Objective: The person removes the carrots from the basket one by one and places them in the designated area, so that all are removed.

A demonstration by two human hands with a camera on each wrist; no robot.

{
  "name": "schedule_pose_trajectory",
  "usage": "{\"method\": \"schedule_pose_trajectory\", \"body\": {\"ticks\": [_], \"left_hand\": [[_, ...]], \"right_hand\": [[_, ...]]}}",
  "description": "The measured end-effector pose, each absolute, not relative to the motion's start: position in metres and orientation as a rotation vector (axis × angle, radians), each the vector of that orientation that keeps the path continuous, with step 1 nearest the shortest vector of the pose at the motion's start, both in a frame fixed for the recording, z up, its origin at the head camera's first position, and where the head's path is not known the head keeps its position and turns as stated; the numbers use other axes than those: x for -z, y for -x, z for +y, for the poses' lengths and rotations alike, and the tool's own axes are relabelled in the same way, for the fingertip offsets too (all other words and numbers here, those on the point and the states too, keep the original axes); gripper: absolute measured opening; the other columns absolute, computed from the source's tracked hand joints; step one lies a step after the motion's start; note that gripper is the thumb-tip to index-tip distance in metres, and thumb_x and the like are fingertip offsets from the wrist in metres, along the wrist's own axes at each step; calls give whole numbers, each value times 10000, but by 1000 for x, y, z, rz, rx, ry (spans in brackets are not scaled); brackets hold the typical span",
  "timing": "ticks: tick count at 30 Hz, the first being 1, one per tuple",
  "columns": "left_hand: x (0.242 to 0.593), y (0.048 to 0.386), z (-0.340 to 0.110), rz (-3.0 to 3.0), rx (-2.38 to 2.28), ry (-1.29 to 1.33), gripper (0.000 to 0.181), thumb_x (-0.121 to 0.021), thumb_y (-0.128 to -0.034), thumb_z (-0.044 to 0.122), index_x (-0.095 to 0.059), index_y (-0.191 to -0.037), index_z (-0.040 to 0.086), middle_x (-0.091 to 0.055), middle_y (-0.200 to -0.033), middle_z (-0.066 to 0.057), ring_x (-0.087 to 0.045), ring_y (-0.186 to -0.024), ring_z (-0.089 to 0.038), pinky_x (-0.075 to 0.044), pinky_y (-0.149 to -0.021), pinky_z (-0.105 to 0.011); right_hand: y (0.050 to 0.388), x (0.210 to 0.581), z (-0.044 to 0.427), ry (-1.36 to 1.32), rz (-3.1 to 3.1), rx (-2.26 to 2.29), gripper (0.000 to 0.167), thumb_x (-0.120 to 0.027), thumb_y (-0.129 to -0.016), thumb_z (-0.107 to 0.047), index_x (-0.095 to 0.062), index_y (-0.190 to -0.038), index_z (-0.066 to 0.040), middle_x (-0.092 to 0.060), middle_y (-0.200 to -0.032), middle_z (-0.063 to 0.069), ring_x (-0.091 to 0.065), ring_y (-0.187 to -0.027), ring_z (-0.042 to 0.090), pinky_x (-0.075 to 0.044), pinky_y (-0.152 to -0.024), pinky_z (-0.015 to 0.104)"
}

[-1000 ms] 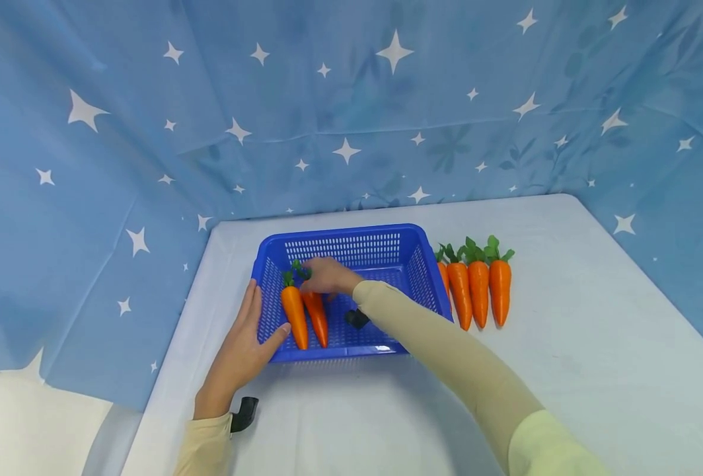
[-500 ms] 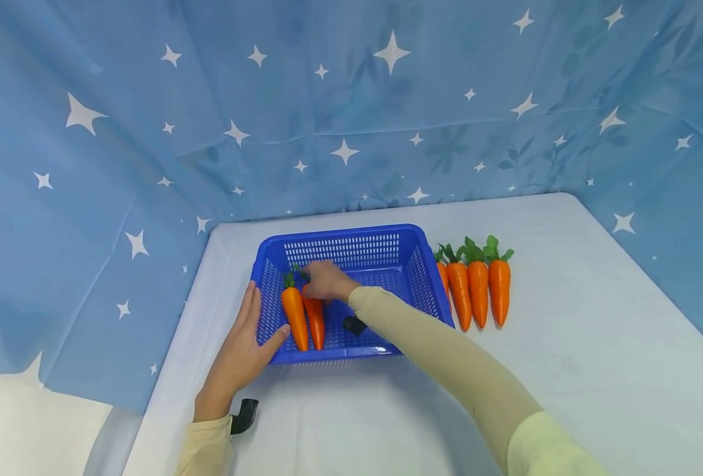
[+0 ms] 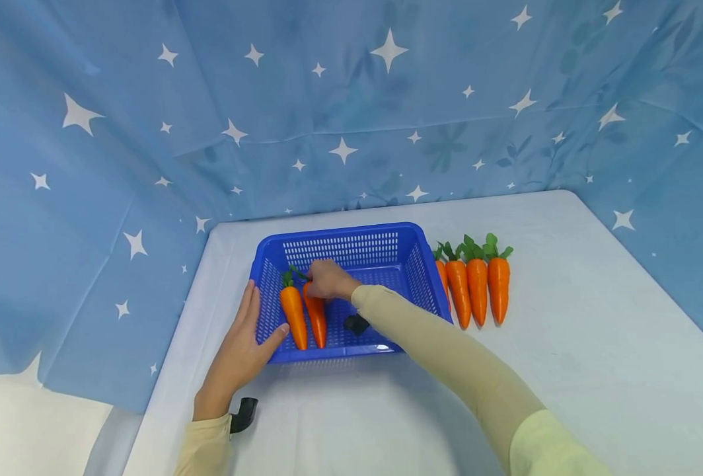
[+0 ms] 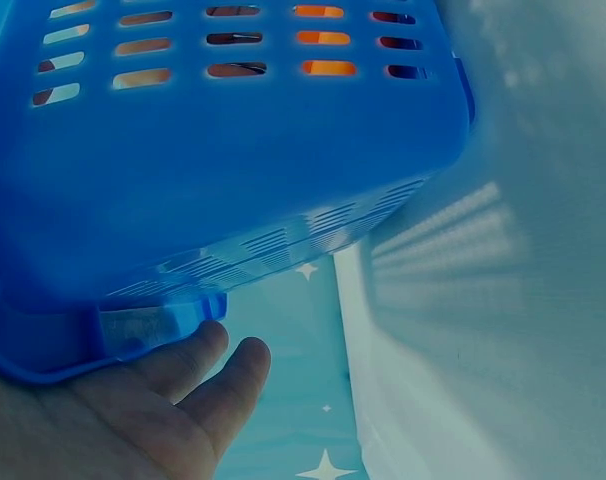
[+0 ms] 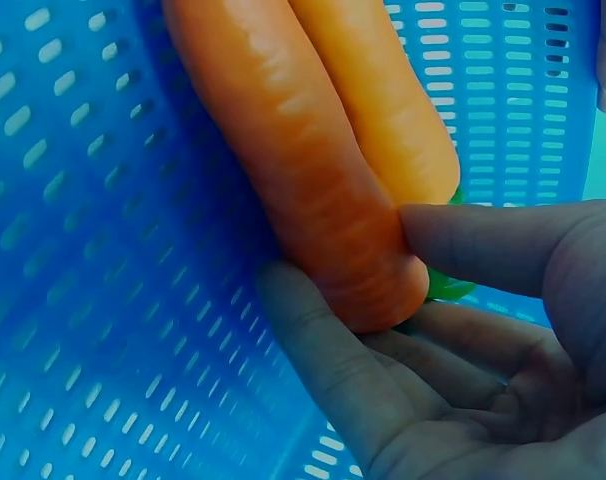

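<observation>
In the head view a blue plastic basket [image 3: 351, 352] stands on the white-covered table. Two orange carrots with green tops lie side by side near its left end. My right hand [image 3: 330, 281] reaches inside and grips the right-hand carrot [image 3: 316, 320] by its thick upper end. In the right wrist view, thumb and fingers lie on either side of that carrot [image 5: 303, 170]. The other carrot [image 3: 294, 317] lies just left of it. My left hand [image 3: 241, 350] rests against the basket's left side, fingers straight along the rim and thumb at the front left corner.
Right of the basket, several more carrots [image 3: 478, 287] lie in a row on the table [image 3: 577, 344]; the leftmost is partly hidden by the basket wall. A blue curtain [image 3: 351, 106] with white stars hangs behind the table and at its sides.
The gripped carrot's tip swung slightly left, closer to the other carrot, and my right hand shifted a little. My left hand and the basket have stayed in place.
</observation>
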State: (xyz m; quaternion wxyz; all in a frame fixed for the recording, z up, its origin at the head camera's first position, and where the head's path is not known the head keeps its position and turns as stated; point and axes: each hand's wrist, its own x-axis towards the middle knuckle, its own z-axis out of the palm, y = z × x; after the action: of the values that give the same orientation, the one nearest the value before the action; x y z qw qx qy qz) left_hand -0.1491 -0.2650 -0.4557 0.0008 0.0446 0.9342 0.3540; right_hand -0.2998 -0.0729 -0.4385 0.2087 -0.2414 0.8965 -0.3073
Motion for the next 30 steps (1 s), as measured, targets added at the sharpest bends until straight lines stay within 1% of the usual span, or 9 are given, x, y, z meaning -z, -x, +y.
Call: {"method": "schedule_pose_trajectory", "body": {"ticks": [3,6,8,10,14,18,20,22,30], "left_hand": [[456,150,-265,2934,-1110,-142,1018,-597,-1057,536,10,-1715,50,100,-1796,-67,-84,-1626,-419,-184,-1242,-663],[457,151,-265,2934,-1113,-145,1019,-598,-1056,536,10,-1715,53,98,-1797,-69,-82,-1627,-419,-184,-1241,-667],[457,151,-265,2932,-1116,-146,1017,-598,-1057,535,11,-1716,56,98,-1797,-68,-78,-1627,-418,-182,-1241,-668],[457,151,-265,2929,-1120,-147,1018,-599,-1056,533,11,-1716,55,97,-1797,-71,-79,-1626,-421,-182,-1240,-670],[457,150,-265,2932,-1119,-140,1017,-603,-1055,531,4,-1716,52,80,-1797,-93,-96,-1622,-432,-192,-1234,-675],[456,149,-265,2933,-1110,-137,1010,-598,-1060,531,0,-1716,49,83,-1797,-88,-105,-1619,-440,-201,-1230,-677],[456,149,-265,2931,-1107,-136,1006,-593,-1062,530,1,-1716,48,90,-1797,-80,-103,-1619,-441,-202,-1229,-677],[456,149,-265,2929,-1104,-133,1004,-591,-1064,529,2,-1716,49,94,-1796,-73,-103,-1619,-442,-205,-1227,-677],[455,149,-265,2924,-1104,-133,1009,-590,-1061,529,8,-1716,50,90,-1797,-87,-101,-1620,-442,-204,-1226,-682]], "right_hand": [[301,438,-71,664,2484,852,430,-707,-943,14,-439,-631,-112,-394,-574,-9,-478,-497,131,-496,-515,237],[302,438,-68,652,2465,874,226,-719,-950,1,-634,-744,-30,-503,-654,19,-557,-570,155,-596,-604,278],[302,437,-66,636,2446,896,48,-731,-957,-7,-751,-929,26,-596,-746,48,-622,-646,177,-639,-666,321],[302,436,-65,625,2430,916,168,-738,-961,-10,-778,-1108,62,-674,-855,81,-672,-722,198,-651,-697,342],[302,432,-62,619,2394,944,304,-737,-981,-22,-738,-1265,84,-750,-1059,161,-738,-856,242,-655,-721,346],[301,424,-57,613,2350,1003,443,-726,-997,-26,-635,-1408,113,-712,-1290,235,-755,-1017,300,-655,-752,356],[301,420,-55,614,2337,1033,487,-721,-999,-25,-595,-1448,117,-680,-1356,250,-746,-1070,315,-655,-769,367],[300,415,-52,617,2328,1059,492,-718,-1001,-26,-591,-1454,116,-670,-1375,248,-739,-1093,315,-654,-785,374],[301,397,-34,598,2268,1159,427,-699,-1035,-42,-623,-1433,90,-681,-1306,217,-726,-1081,310,-642,-865,422]]}}
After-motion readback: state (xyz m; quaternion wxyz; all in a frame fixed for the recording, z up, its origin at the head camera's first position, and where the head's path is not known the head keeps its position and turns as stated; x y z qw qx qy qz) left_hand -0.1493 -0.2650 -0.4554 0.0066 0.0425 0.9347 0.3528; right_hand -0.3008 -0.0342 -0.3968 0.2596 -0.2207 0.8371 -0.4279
